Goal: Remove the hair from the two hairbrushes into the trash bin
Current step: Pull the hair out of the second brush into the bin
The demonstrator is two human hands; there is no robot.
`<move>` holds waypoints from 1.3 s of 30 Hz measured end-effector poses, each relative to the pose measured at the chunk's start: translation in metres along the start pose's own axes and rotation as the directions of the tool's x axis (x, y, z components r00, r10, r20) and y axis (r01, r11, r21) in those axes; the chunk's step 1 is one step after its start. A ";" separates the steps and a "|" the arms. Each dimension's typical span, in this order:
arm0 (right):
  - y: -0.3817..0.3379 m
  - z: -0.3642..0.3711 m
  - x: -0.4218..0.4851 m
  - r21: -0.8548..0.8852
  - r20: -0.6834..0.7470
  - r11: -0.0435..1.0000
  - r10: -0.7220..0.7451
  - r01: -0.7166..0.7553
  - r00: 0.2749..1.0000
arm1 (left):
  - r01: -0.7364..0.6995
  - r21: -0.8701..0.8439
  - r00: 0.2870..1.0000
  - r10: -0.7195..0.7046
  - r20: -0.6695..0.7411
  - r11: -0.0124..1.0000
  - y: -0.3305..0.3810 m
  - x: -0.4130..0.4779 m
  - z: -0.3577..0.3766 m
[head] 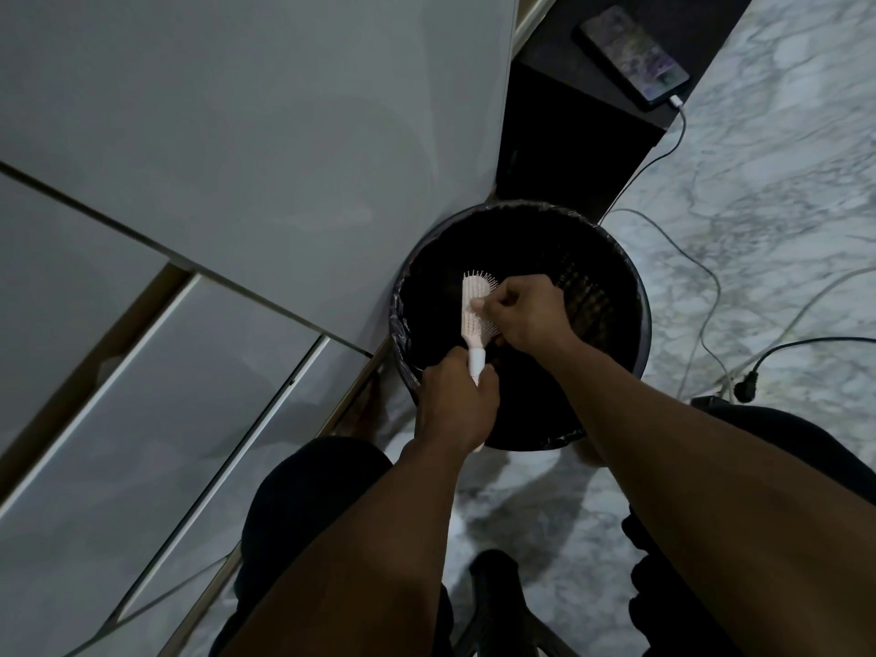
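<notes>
The pale pink hairbrush (475, 311) is held over the open black trash bin (630, 296), long axis running near to far. Its handle is clenched by the left hand (456, 404) at the near end. The bristles, just beyond, are pinched by the right hand (524, 314); hair there cannot be made out.

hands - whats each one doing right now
Left hand: closed on the brush handle, over the bin.
Right hand: fingers pinched at the bristles.

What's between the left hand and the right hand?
Head view: the pink hairbrush, handle in the left hand, right hand at its bristles, over the trash bin.
</notes>
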State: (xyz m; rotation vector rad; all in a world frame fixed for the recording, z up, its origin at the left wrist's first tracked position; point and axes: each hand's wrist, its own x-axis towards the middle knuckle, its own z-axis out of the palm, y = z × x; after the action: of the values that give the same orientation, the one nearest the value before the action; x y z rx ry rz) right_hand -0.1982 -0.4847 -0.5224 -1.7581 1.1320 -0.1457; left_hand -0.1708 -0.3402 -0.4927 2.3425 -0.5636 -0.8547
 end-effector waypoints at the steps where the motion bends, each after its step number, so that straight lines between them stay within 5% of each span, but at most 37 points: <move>1: 0.001 0.000 0.000 -0.014 -0.023 1.000 0.003 -0.004 1.000 | -0.003 -0.012 1.000 0.003 0.004 1.000 0.000 0.000 0.000; 5: 0.002 -0.002 0.001 -0.025 -0.065 0.998 0.053 -0.055 0.996 | 0.003 -0.050 1.000 -0.003 0.015 0.999 0.000 0.001 -0.001; 10: -0.007 -0.015 0.007 0.280 -0.173 0.931 0.290 -0.236 0.941 | 0.008 -0.062 1.000 -0.008 -0.002 0.998 -0.002 0.000 0.000; 14: -0.014 -0.018 0.001 0.131 0.113 0.929 0.333 -0.346 0.936 | 0.035 -0.069 0.999 -0.037 -0.029 0.997 0.000 0.003 -0.001; 16: -0.013 -0.009 -0.005 0.007 0.231 0.957 0.281 -0.290 0.932 | 0.045 -0.055 0.999 -0.046 -0.020 0.997 0.001 0.002 -0.001; 20: -0.012 -0.002 -0.004 -0.083 0.244 0.991 0.121 -0.104 0.962 | 0.036 -0.044 0.999 -0.036 -0.018 0.998 -0.001 0.001 0.000; 26: -0.012 -0.001 -0.006 0.065 0.317 0.979 0.163 -0.193 0.934 | 0.073 -0.071 0.997 -0.075 -0.030 0.995 -0.002 0.006 -0.002; 30: -0.012 -0.007 0.005 0.209 0.135 0.939 0.249 -0.273 0.959 | 0.085 -0.079 0.996 -0.087 -0.023 0.993 -0.005 0.007 0.001; 39: 0.003 -0.015 0.005 -0.018 -0.116 0.976 0.211 -0.215 0.970 | 0.080 -0.045 0.996 -0.082 -0.034 0.996 -0.008 0.009 0.003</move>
State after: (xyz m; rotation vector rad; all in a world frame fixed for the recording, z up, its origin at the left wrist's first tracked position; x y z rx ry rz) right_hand -0.2055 -0.4986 -0.5194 -1.6588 1.4048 -0.0995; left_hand -0.1648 -0.3402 -0.5031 2.3493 -0.4337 -0.8514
